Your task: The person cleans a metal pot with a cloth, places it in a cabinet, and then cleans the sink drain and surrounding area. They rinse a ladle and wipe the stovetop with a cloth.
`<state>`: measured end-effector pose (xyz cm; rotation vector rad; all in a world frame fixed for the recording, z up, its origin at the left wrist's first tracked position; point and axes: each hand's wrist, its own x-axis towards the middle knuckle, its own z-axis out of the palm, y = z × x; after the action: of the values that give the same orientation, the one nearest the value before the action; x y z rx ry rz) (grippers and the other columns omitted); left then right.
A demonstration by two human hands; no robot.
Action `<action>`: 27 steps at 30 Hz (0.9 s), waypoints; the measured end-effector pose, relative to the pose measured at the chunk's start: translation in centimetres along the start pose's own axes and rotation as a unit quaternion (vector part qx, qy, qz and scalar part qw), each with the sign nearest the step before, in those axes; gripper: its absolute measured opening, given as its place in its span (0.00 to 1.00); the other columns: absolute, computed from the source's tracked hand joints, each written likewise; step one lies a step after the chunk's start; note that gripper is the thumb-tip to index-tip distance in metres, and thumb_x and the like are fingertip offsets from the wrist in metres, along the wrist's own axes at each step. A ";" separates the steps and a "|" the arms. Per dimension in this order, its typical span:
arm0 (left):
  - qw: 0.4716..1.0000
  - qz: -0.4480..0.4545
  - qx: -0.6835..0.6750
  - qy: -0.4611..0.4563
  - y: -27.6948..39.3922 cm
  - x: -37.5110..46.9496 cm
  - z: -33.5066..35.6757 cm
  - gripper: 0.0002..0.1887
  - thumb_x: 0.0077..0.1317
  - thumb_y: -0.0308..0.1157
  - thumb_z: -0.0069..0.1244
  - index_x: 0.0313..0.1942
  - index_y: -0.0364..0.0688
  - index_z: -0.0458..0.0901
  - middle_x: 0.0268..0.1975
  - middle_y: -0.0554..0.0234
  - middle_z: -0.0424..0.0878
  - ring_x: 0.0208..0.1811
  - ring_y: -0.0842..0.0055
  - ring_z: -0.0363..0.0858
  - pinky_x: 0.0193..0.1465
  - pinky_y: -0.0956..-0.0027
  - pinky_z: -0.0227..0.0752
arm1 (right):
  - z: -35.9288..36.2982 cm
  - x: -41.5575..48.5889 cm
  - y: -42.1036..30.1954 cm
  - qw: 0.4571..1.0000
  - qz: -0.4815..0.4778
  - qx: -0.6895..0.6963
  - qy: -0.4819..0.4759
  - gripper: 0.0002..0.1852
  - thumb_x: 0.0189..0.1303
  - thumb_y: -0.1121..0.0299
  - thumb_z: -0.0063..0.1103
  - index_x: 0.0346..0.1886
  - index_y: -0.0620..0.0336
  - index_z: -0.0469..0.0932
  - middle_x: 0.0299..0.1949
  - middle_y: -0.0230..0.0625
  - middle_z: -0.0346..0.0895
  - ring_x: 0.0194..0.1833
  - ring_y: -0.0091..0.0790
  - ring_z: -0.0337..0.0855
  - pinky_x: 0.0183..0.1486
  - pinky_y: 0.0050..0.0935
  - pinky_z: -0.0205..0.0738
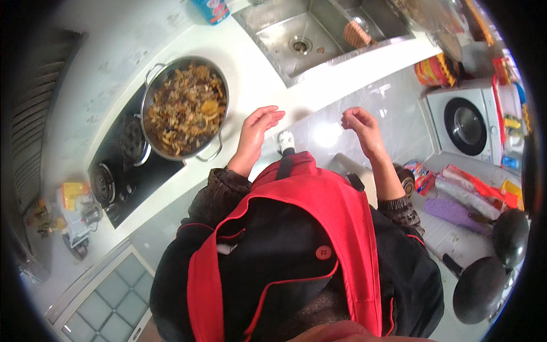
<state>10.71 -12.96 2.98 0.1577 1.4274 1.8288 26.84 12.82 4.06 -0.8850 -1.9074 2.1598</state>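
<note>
Both of my hands are raised in front of my red apron [299,192]. My left hand [258,126] is near the counter's front edge, its fingers extended and nothing in it. To its left, a wide steel pan [144,102] with two loop handles is filled with chopped, browned food [188,107]; its lower-left side overlaps the black gas hob [149,175]. My right hand [359,124] hangs over the floor with its fingers curled in; no object shows in it. The two hands are apart and neither touches the pan.
A steel sink [286,42] with a pinkish cloth or sponge [357,35] is set in the white counter [252,72]. A blue bottle [212,10] stands by the wall. At right are a front-loading washing machine [466,124], packages, and dark woks [478,290]. Bottles and jars [77,209] are beyond the hob.
</note>
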 end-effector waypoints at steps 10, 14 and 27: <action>0.999 0.039 0.017 0.008 3.4 11.6 4.4 0.14 0.74 0.31 0.42 0.52 0.33 0.77 0.50 0.51 0.84 0.55 0.69 0.80 0.61 0.66 0.69 | -6.5 16.0 -3.3 0.986 -0.050 -0.147 -0.054 0.05 0.64 0.72 0.58 0.38 0.65 0.79 0.34 0.30 0.81 0.35 0.22 0.79 0.41 0.23 0.74; 0.995 0.023 0.024 0.090 2.7 14.1 5.8 0.14 0.74 0.31 0.42 0.53 0.33 0.77 0.50 0.51 0.84 0.54 0.70 0.80 0.62 0.66 0.69 | -7.2 26.9 -1.4 0.950 -0.074 -0.264 -0.149 0.05 0.61 0.72 0.61 0.35 0.63 0.80 0.29 0.34 0.80 0.32 0.25 0.80 0.39 0.25 0.75; 0.958 -0.049 -0.134 0.249 -2.5 20.8 11.7 0.16 0.74 0.30 0.39 0.57 0.36 0.74 0.54 0.54 0.81 0.57 0.70 0.77 0.64 0.65 0.67 | -6.3 48.2 11.4 0.633 -0.115 -0.704 -0.300 0.19 0.58 0.75 0.56 0.55 0.59 0.72 0.55 0.47 0.69 0.57 0.50 0.74 0.56 0.43 0.75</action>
<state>4.15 9.53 -2.45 -0.5376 1.4593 2.0424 -6.33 38.29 -23.20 0.2194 -3.6725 0.3423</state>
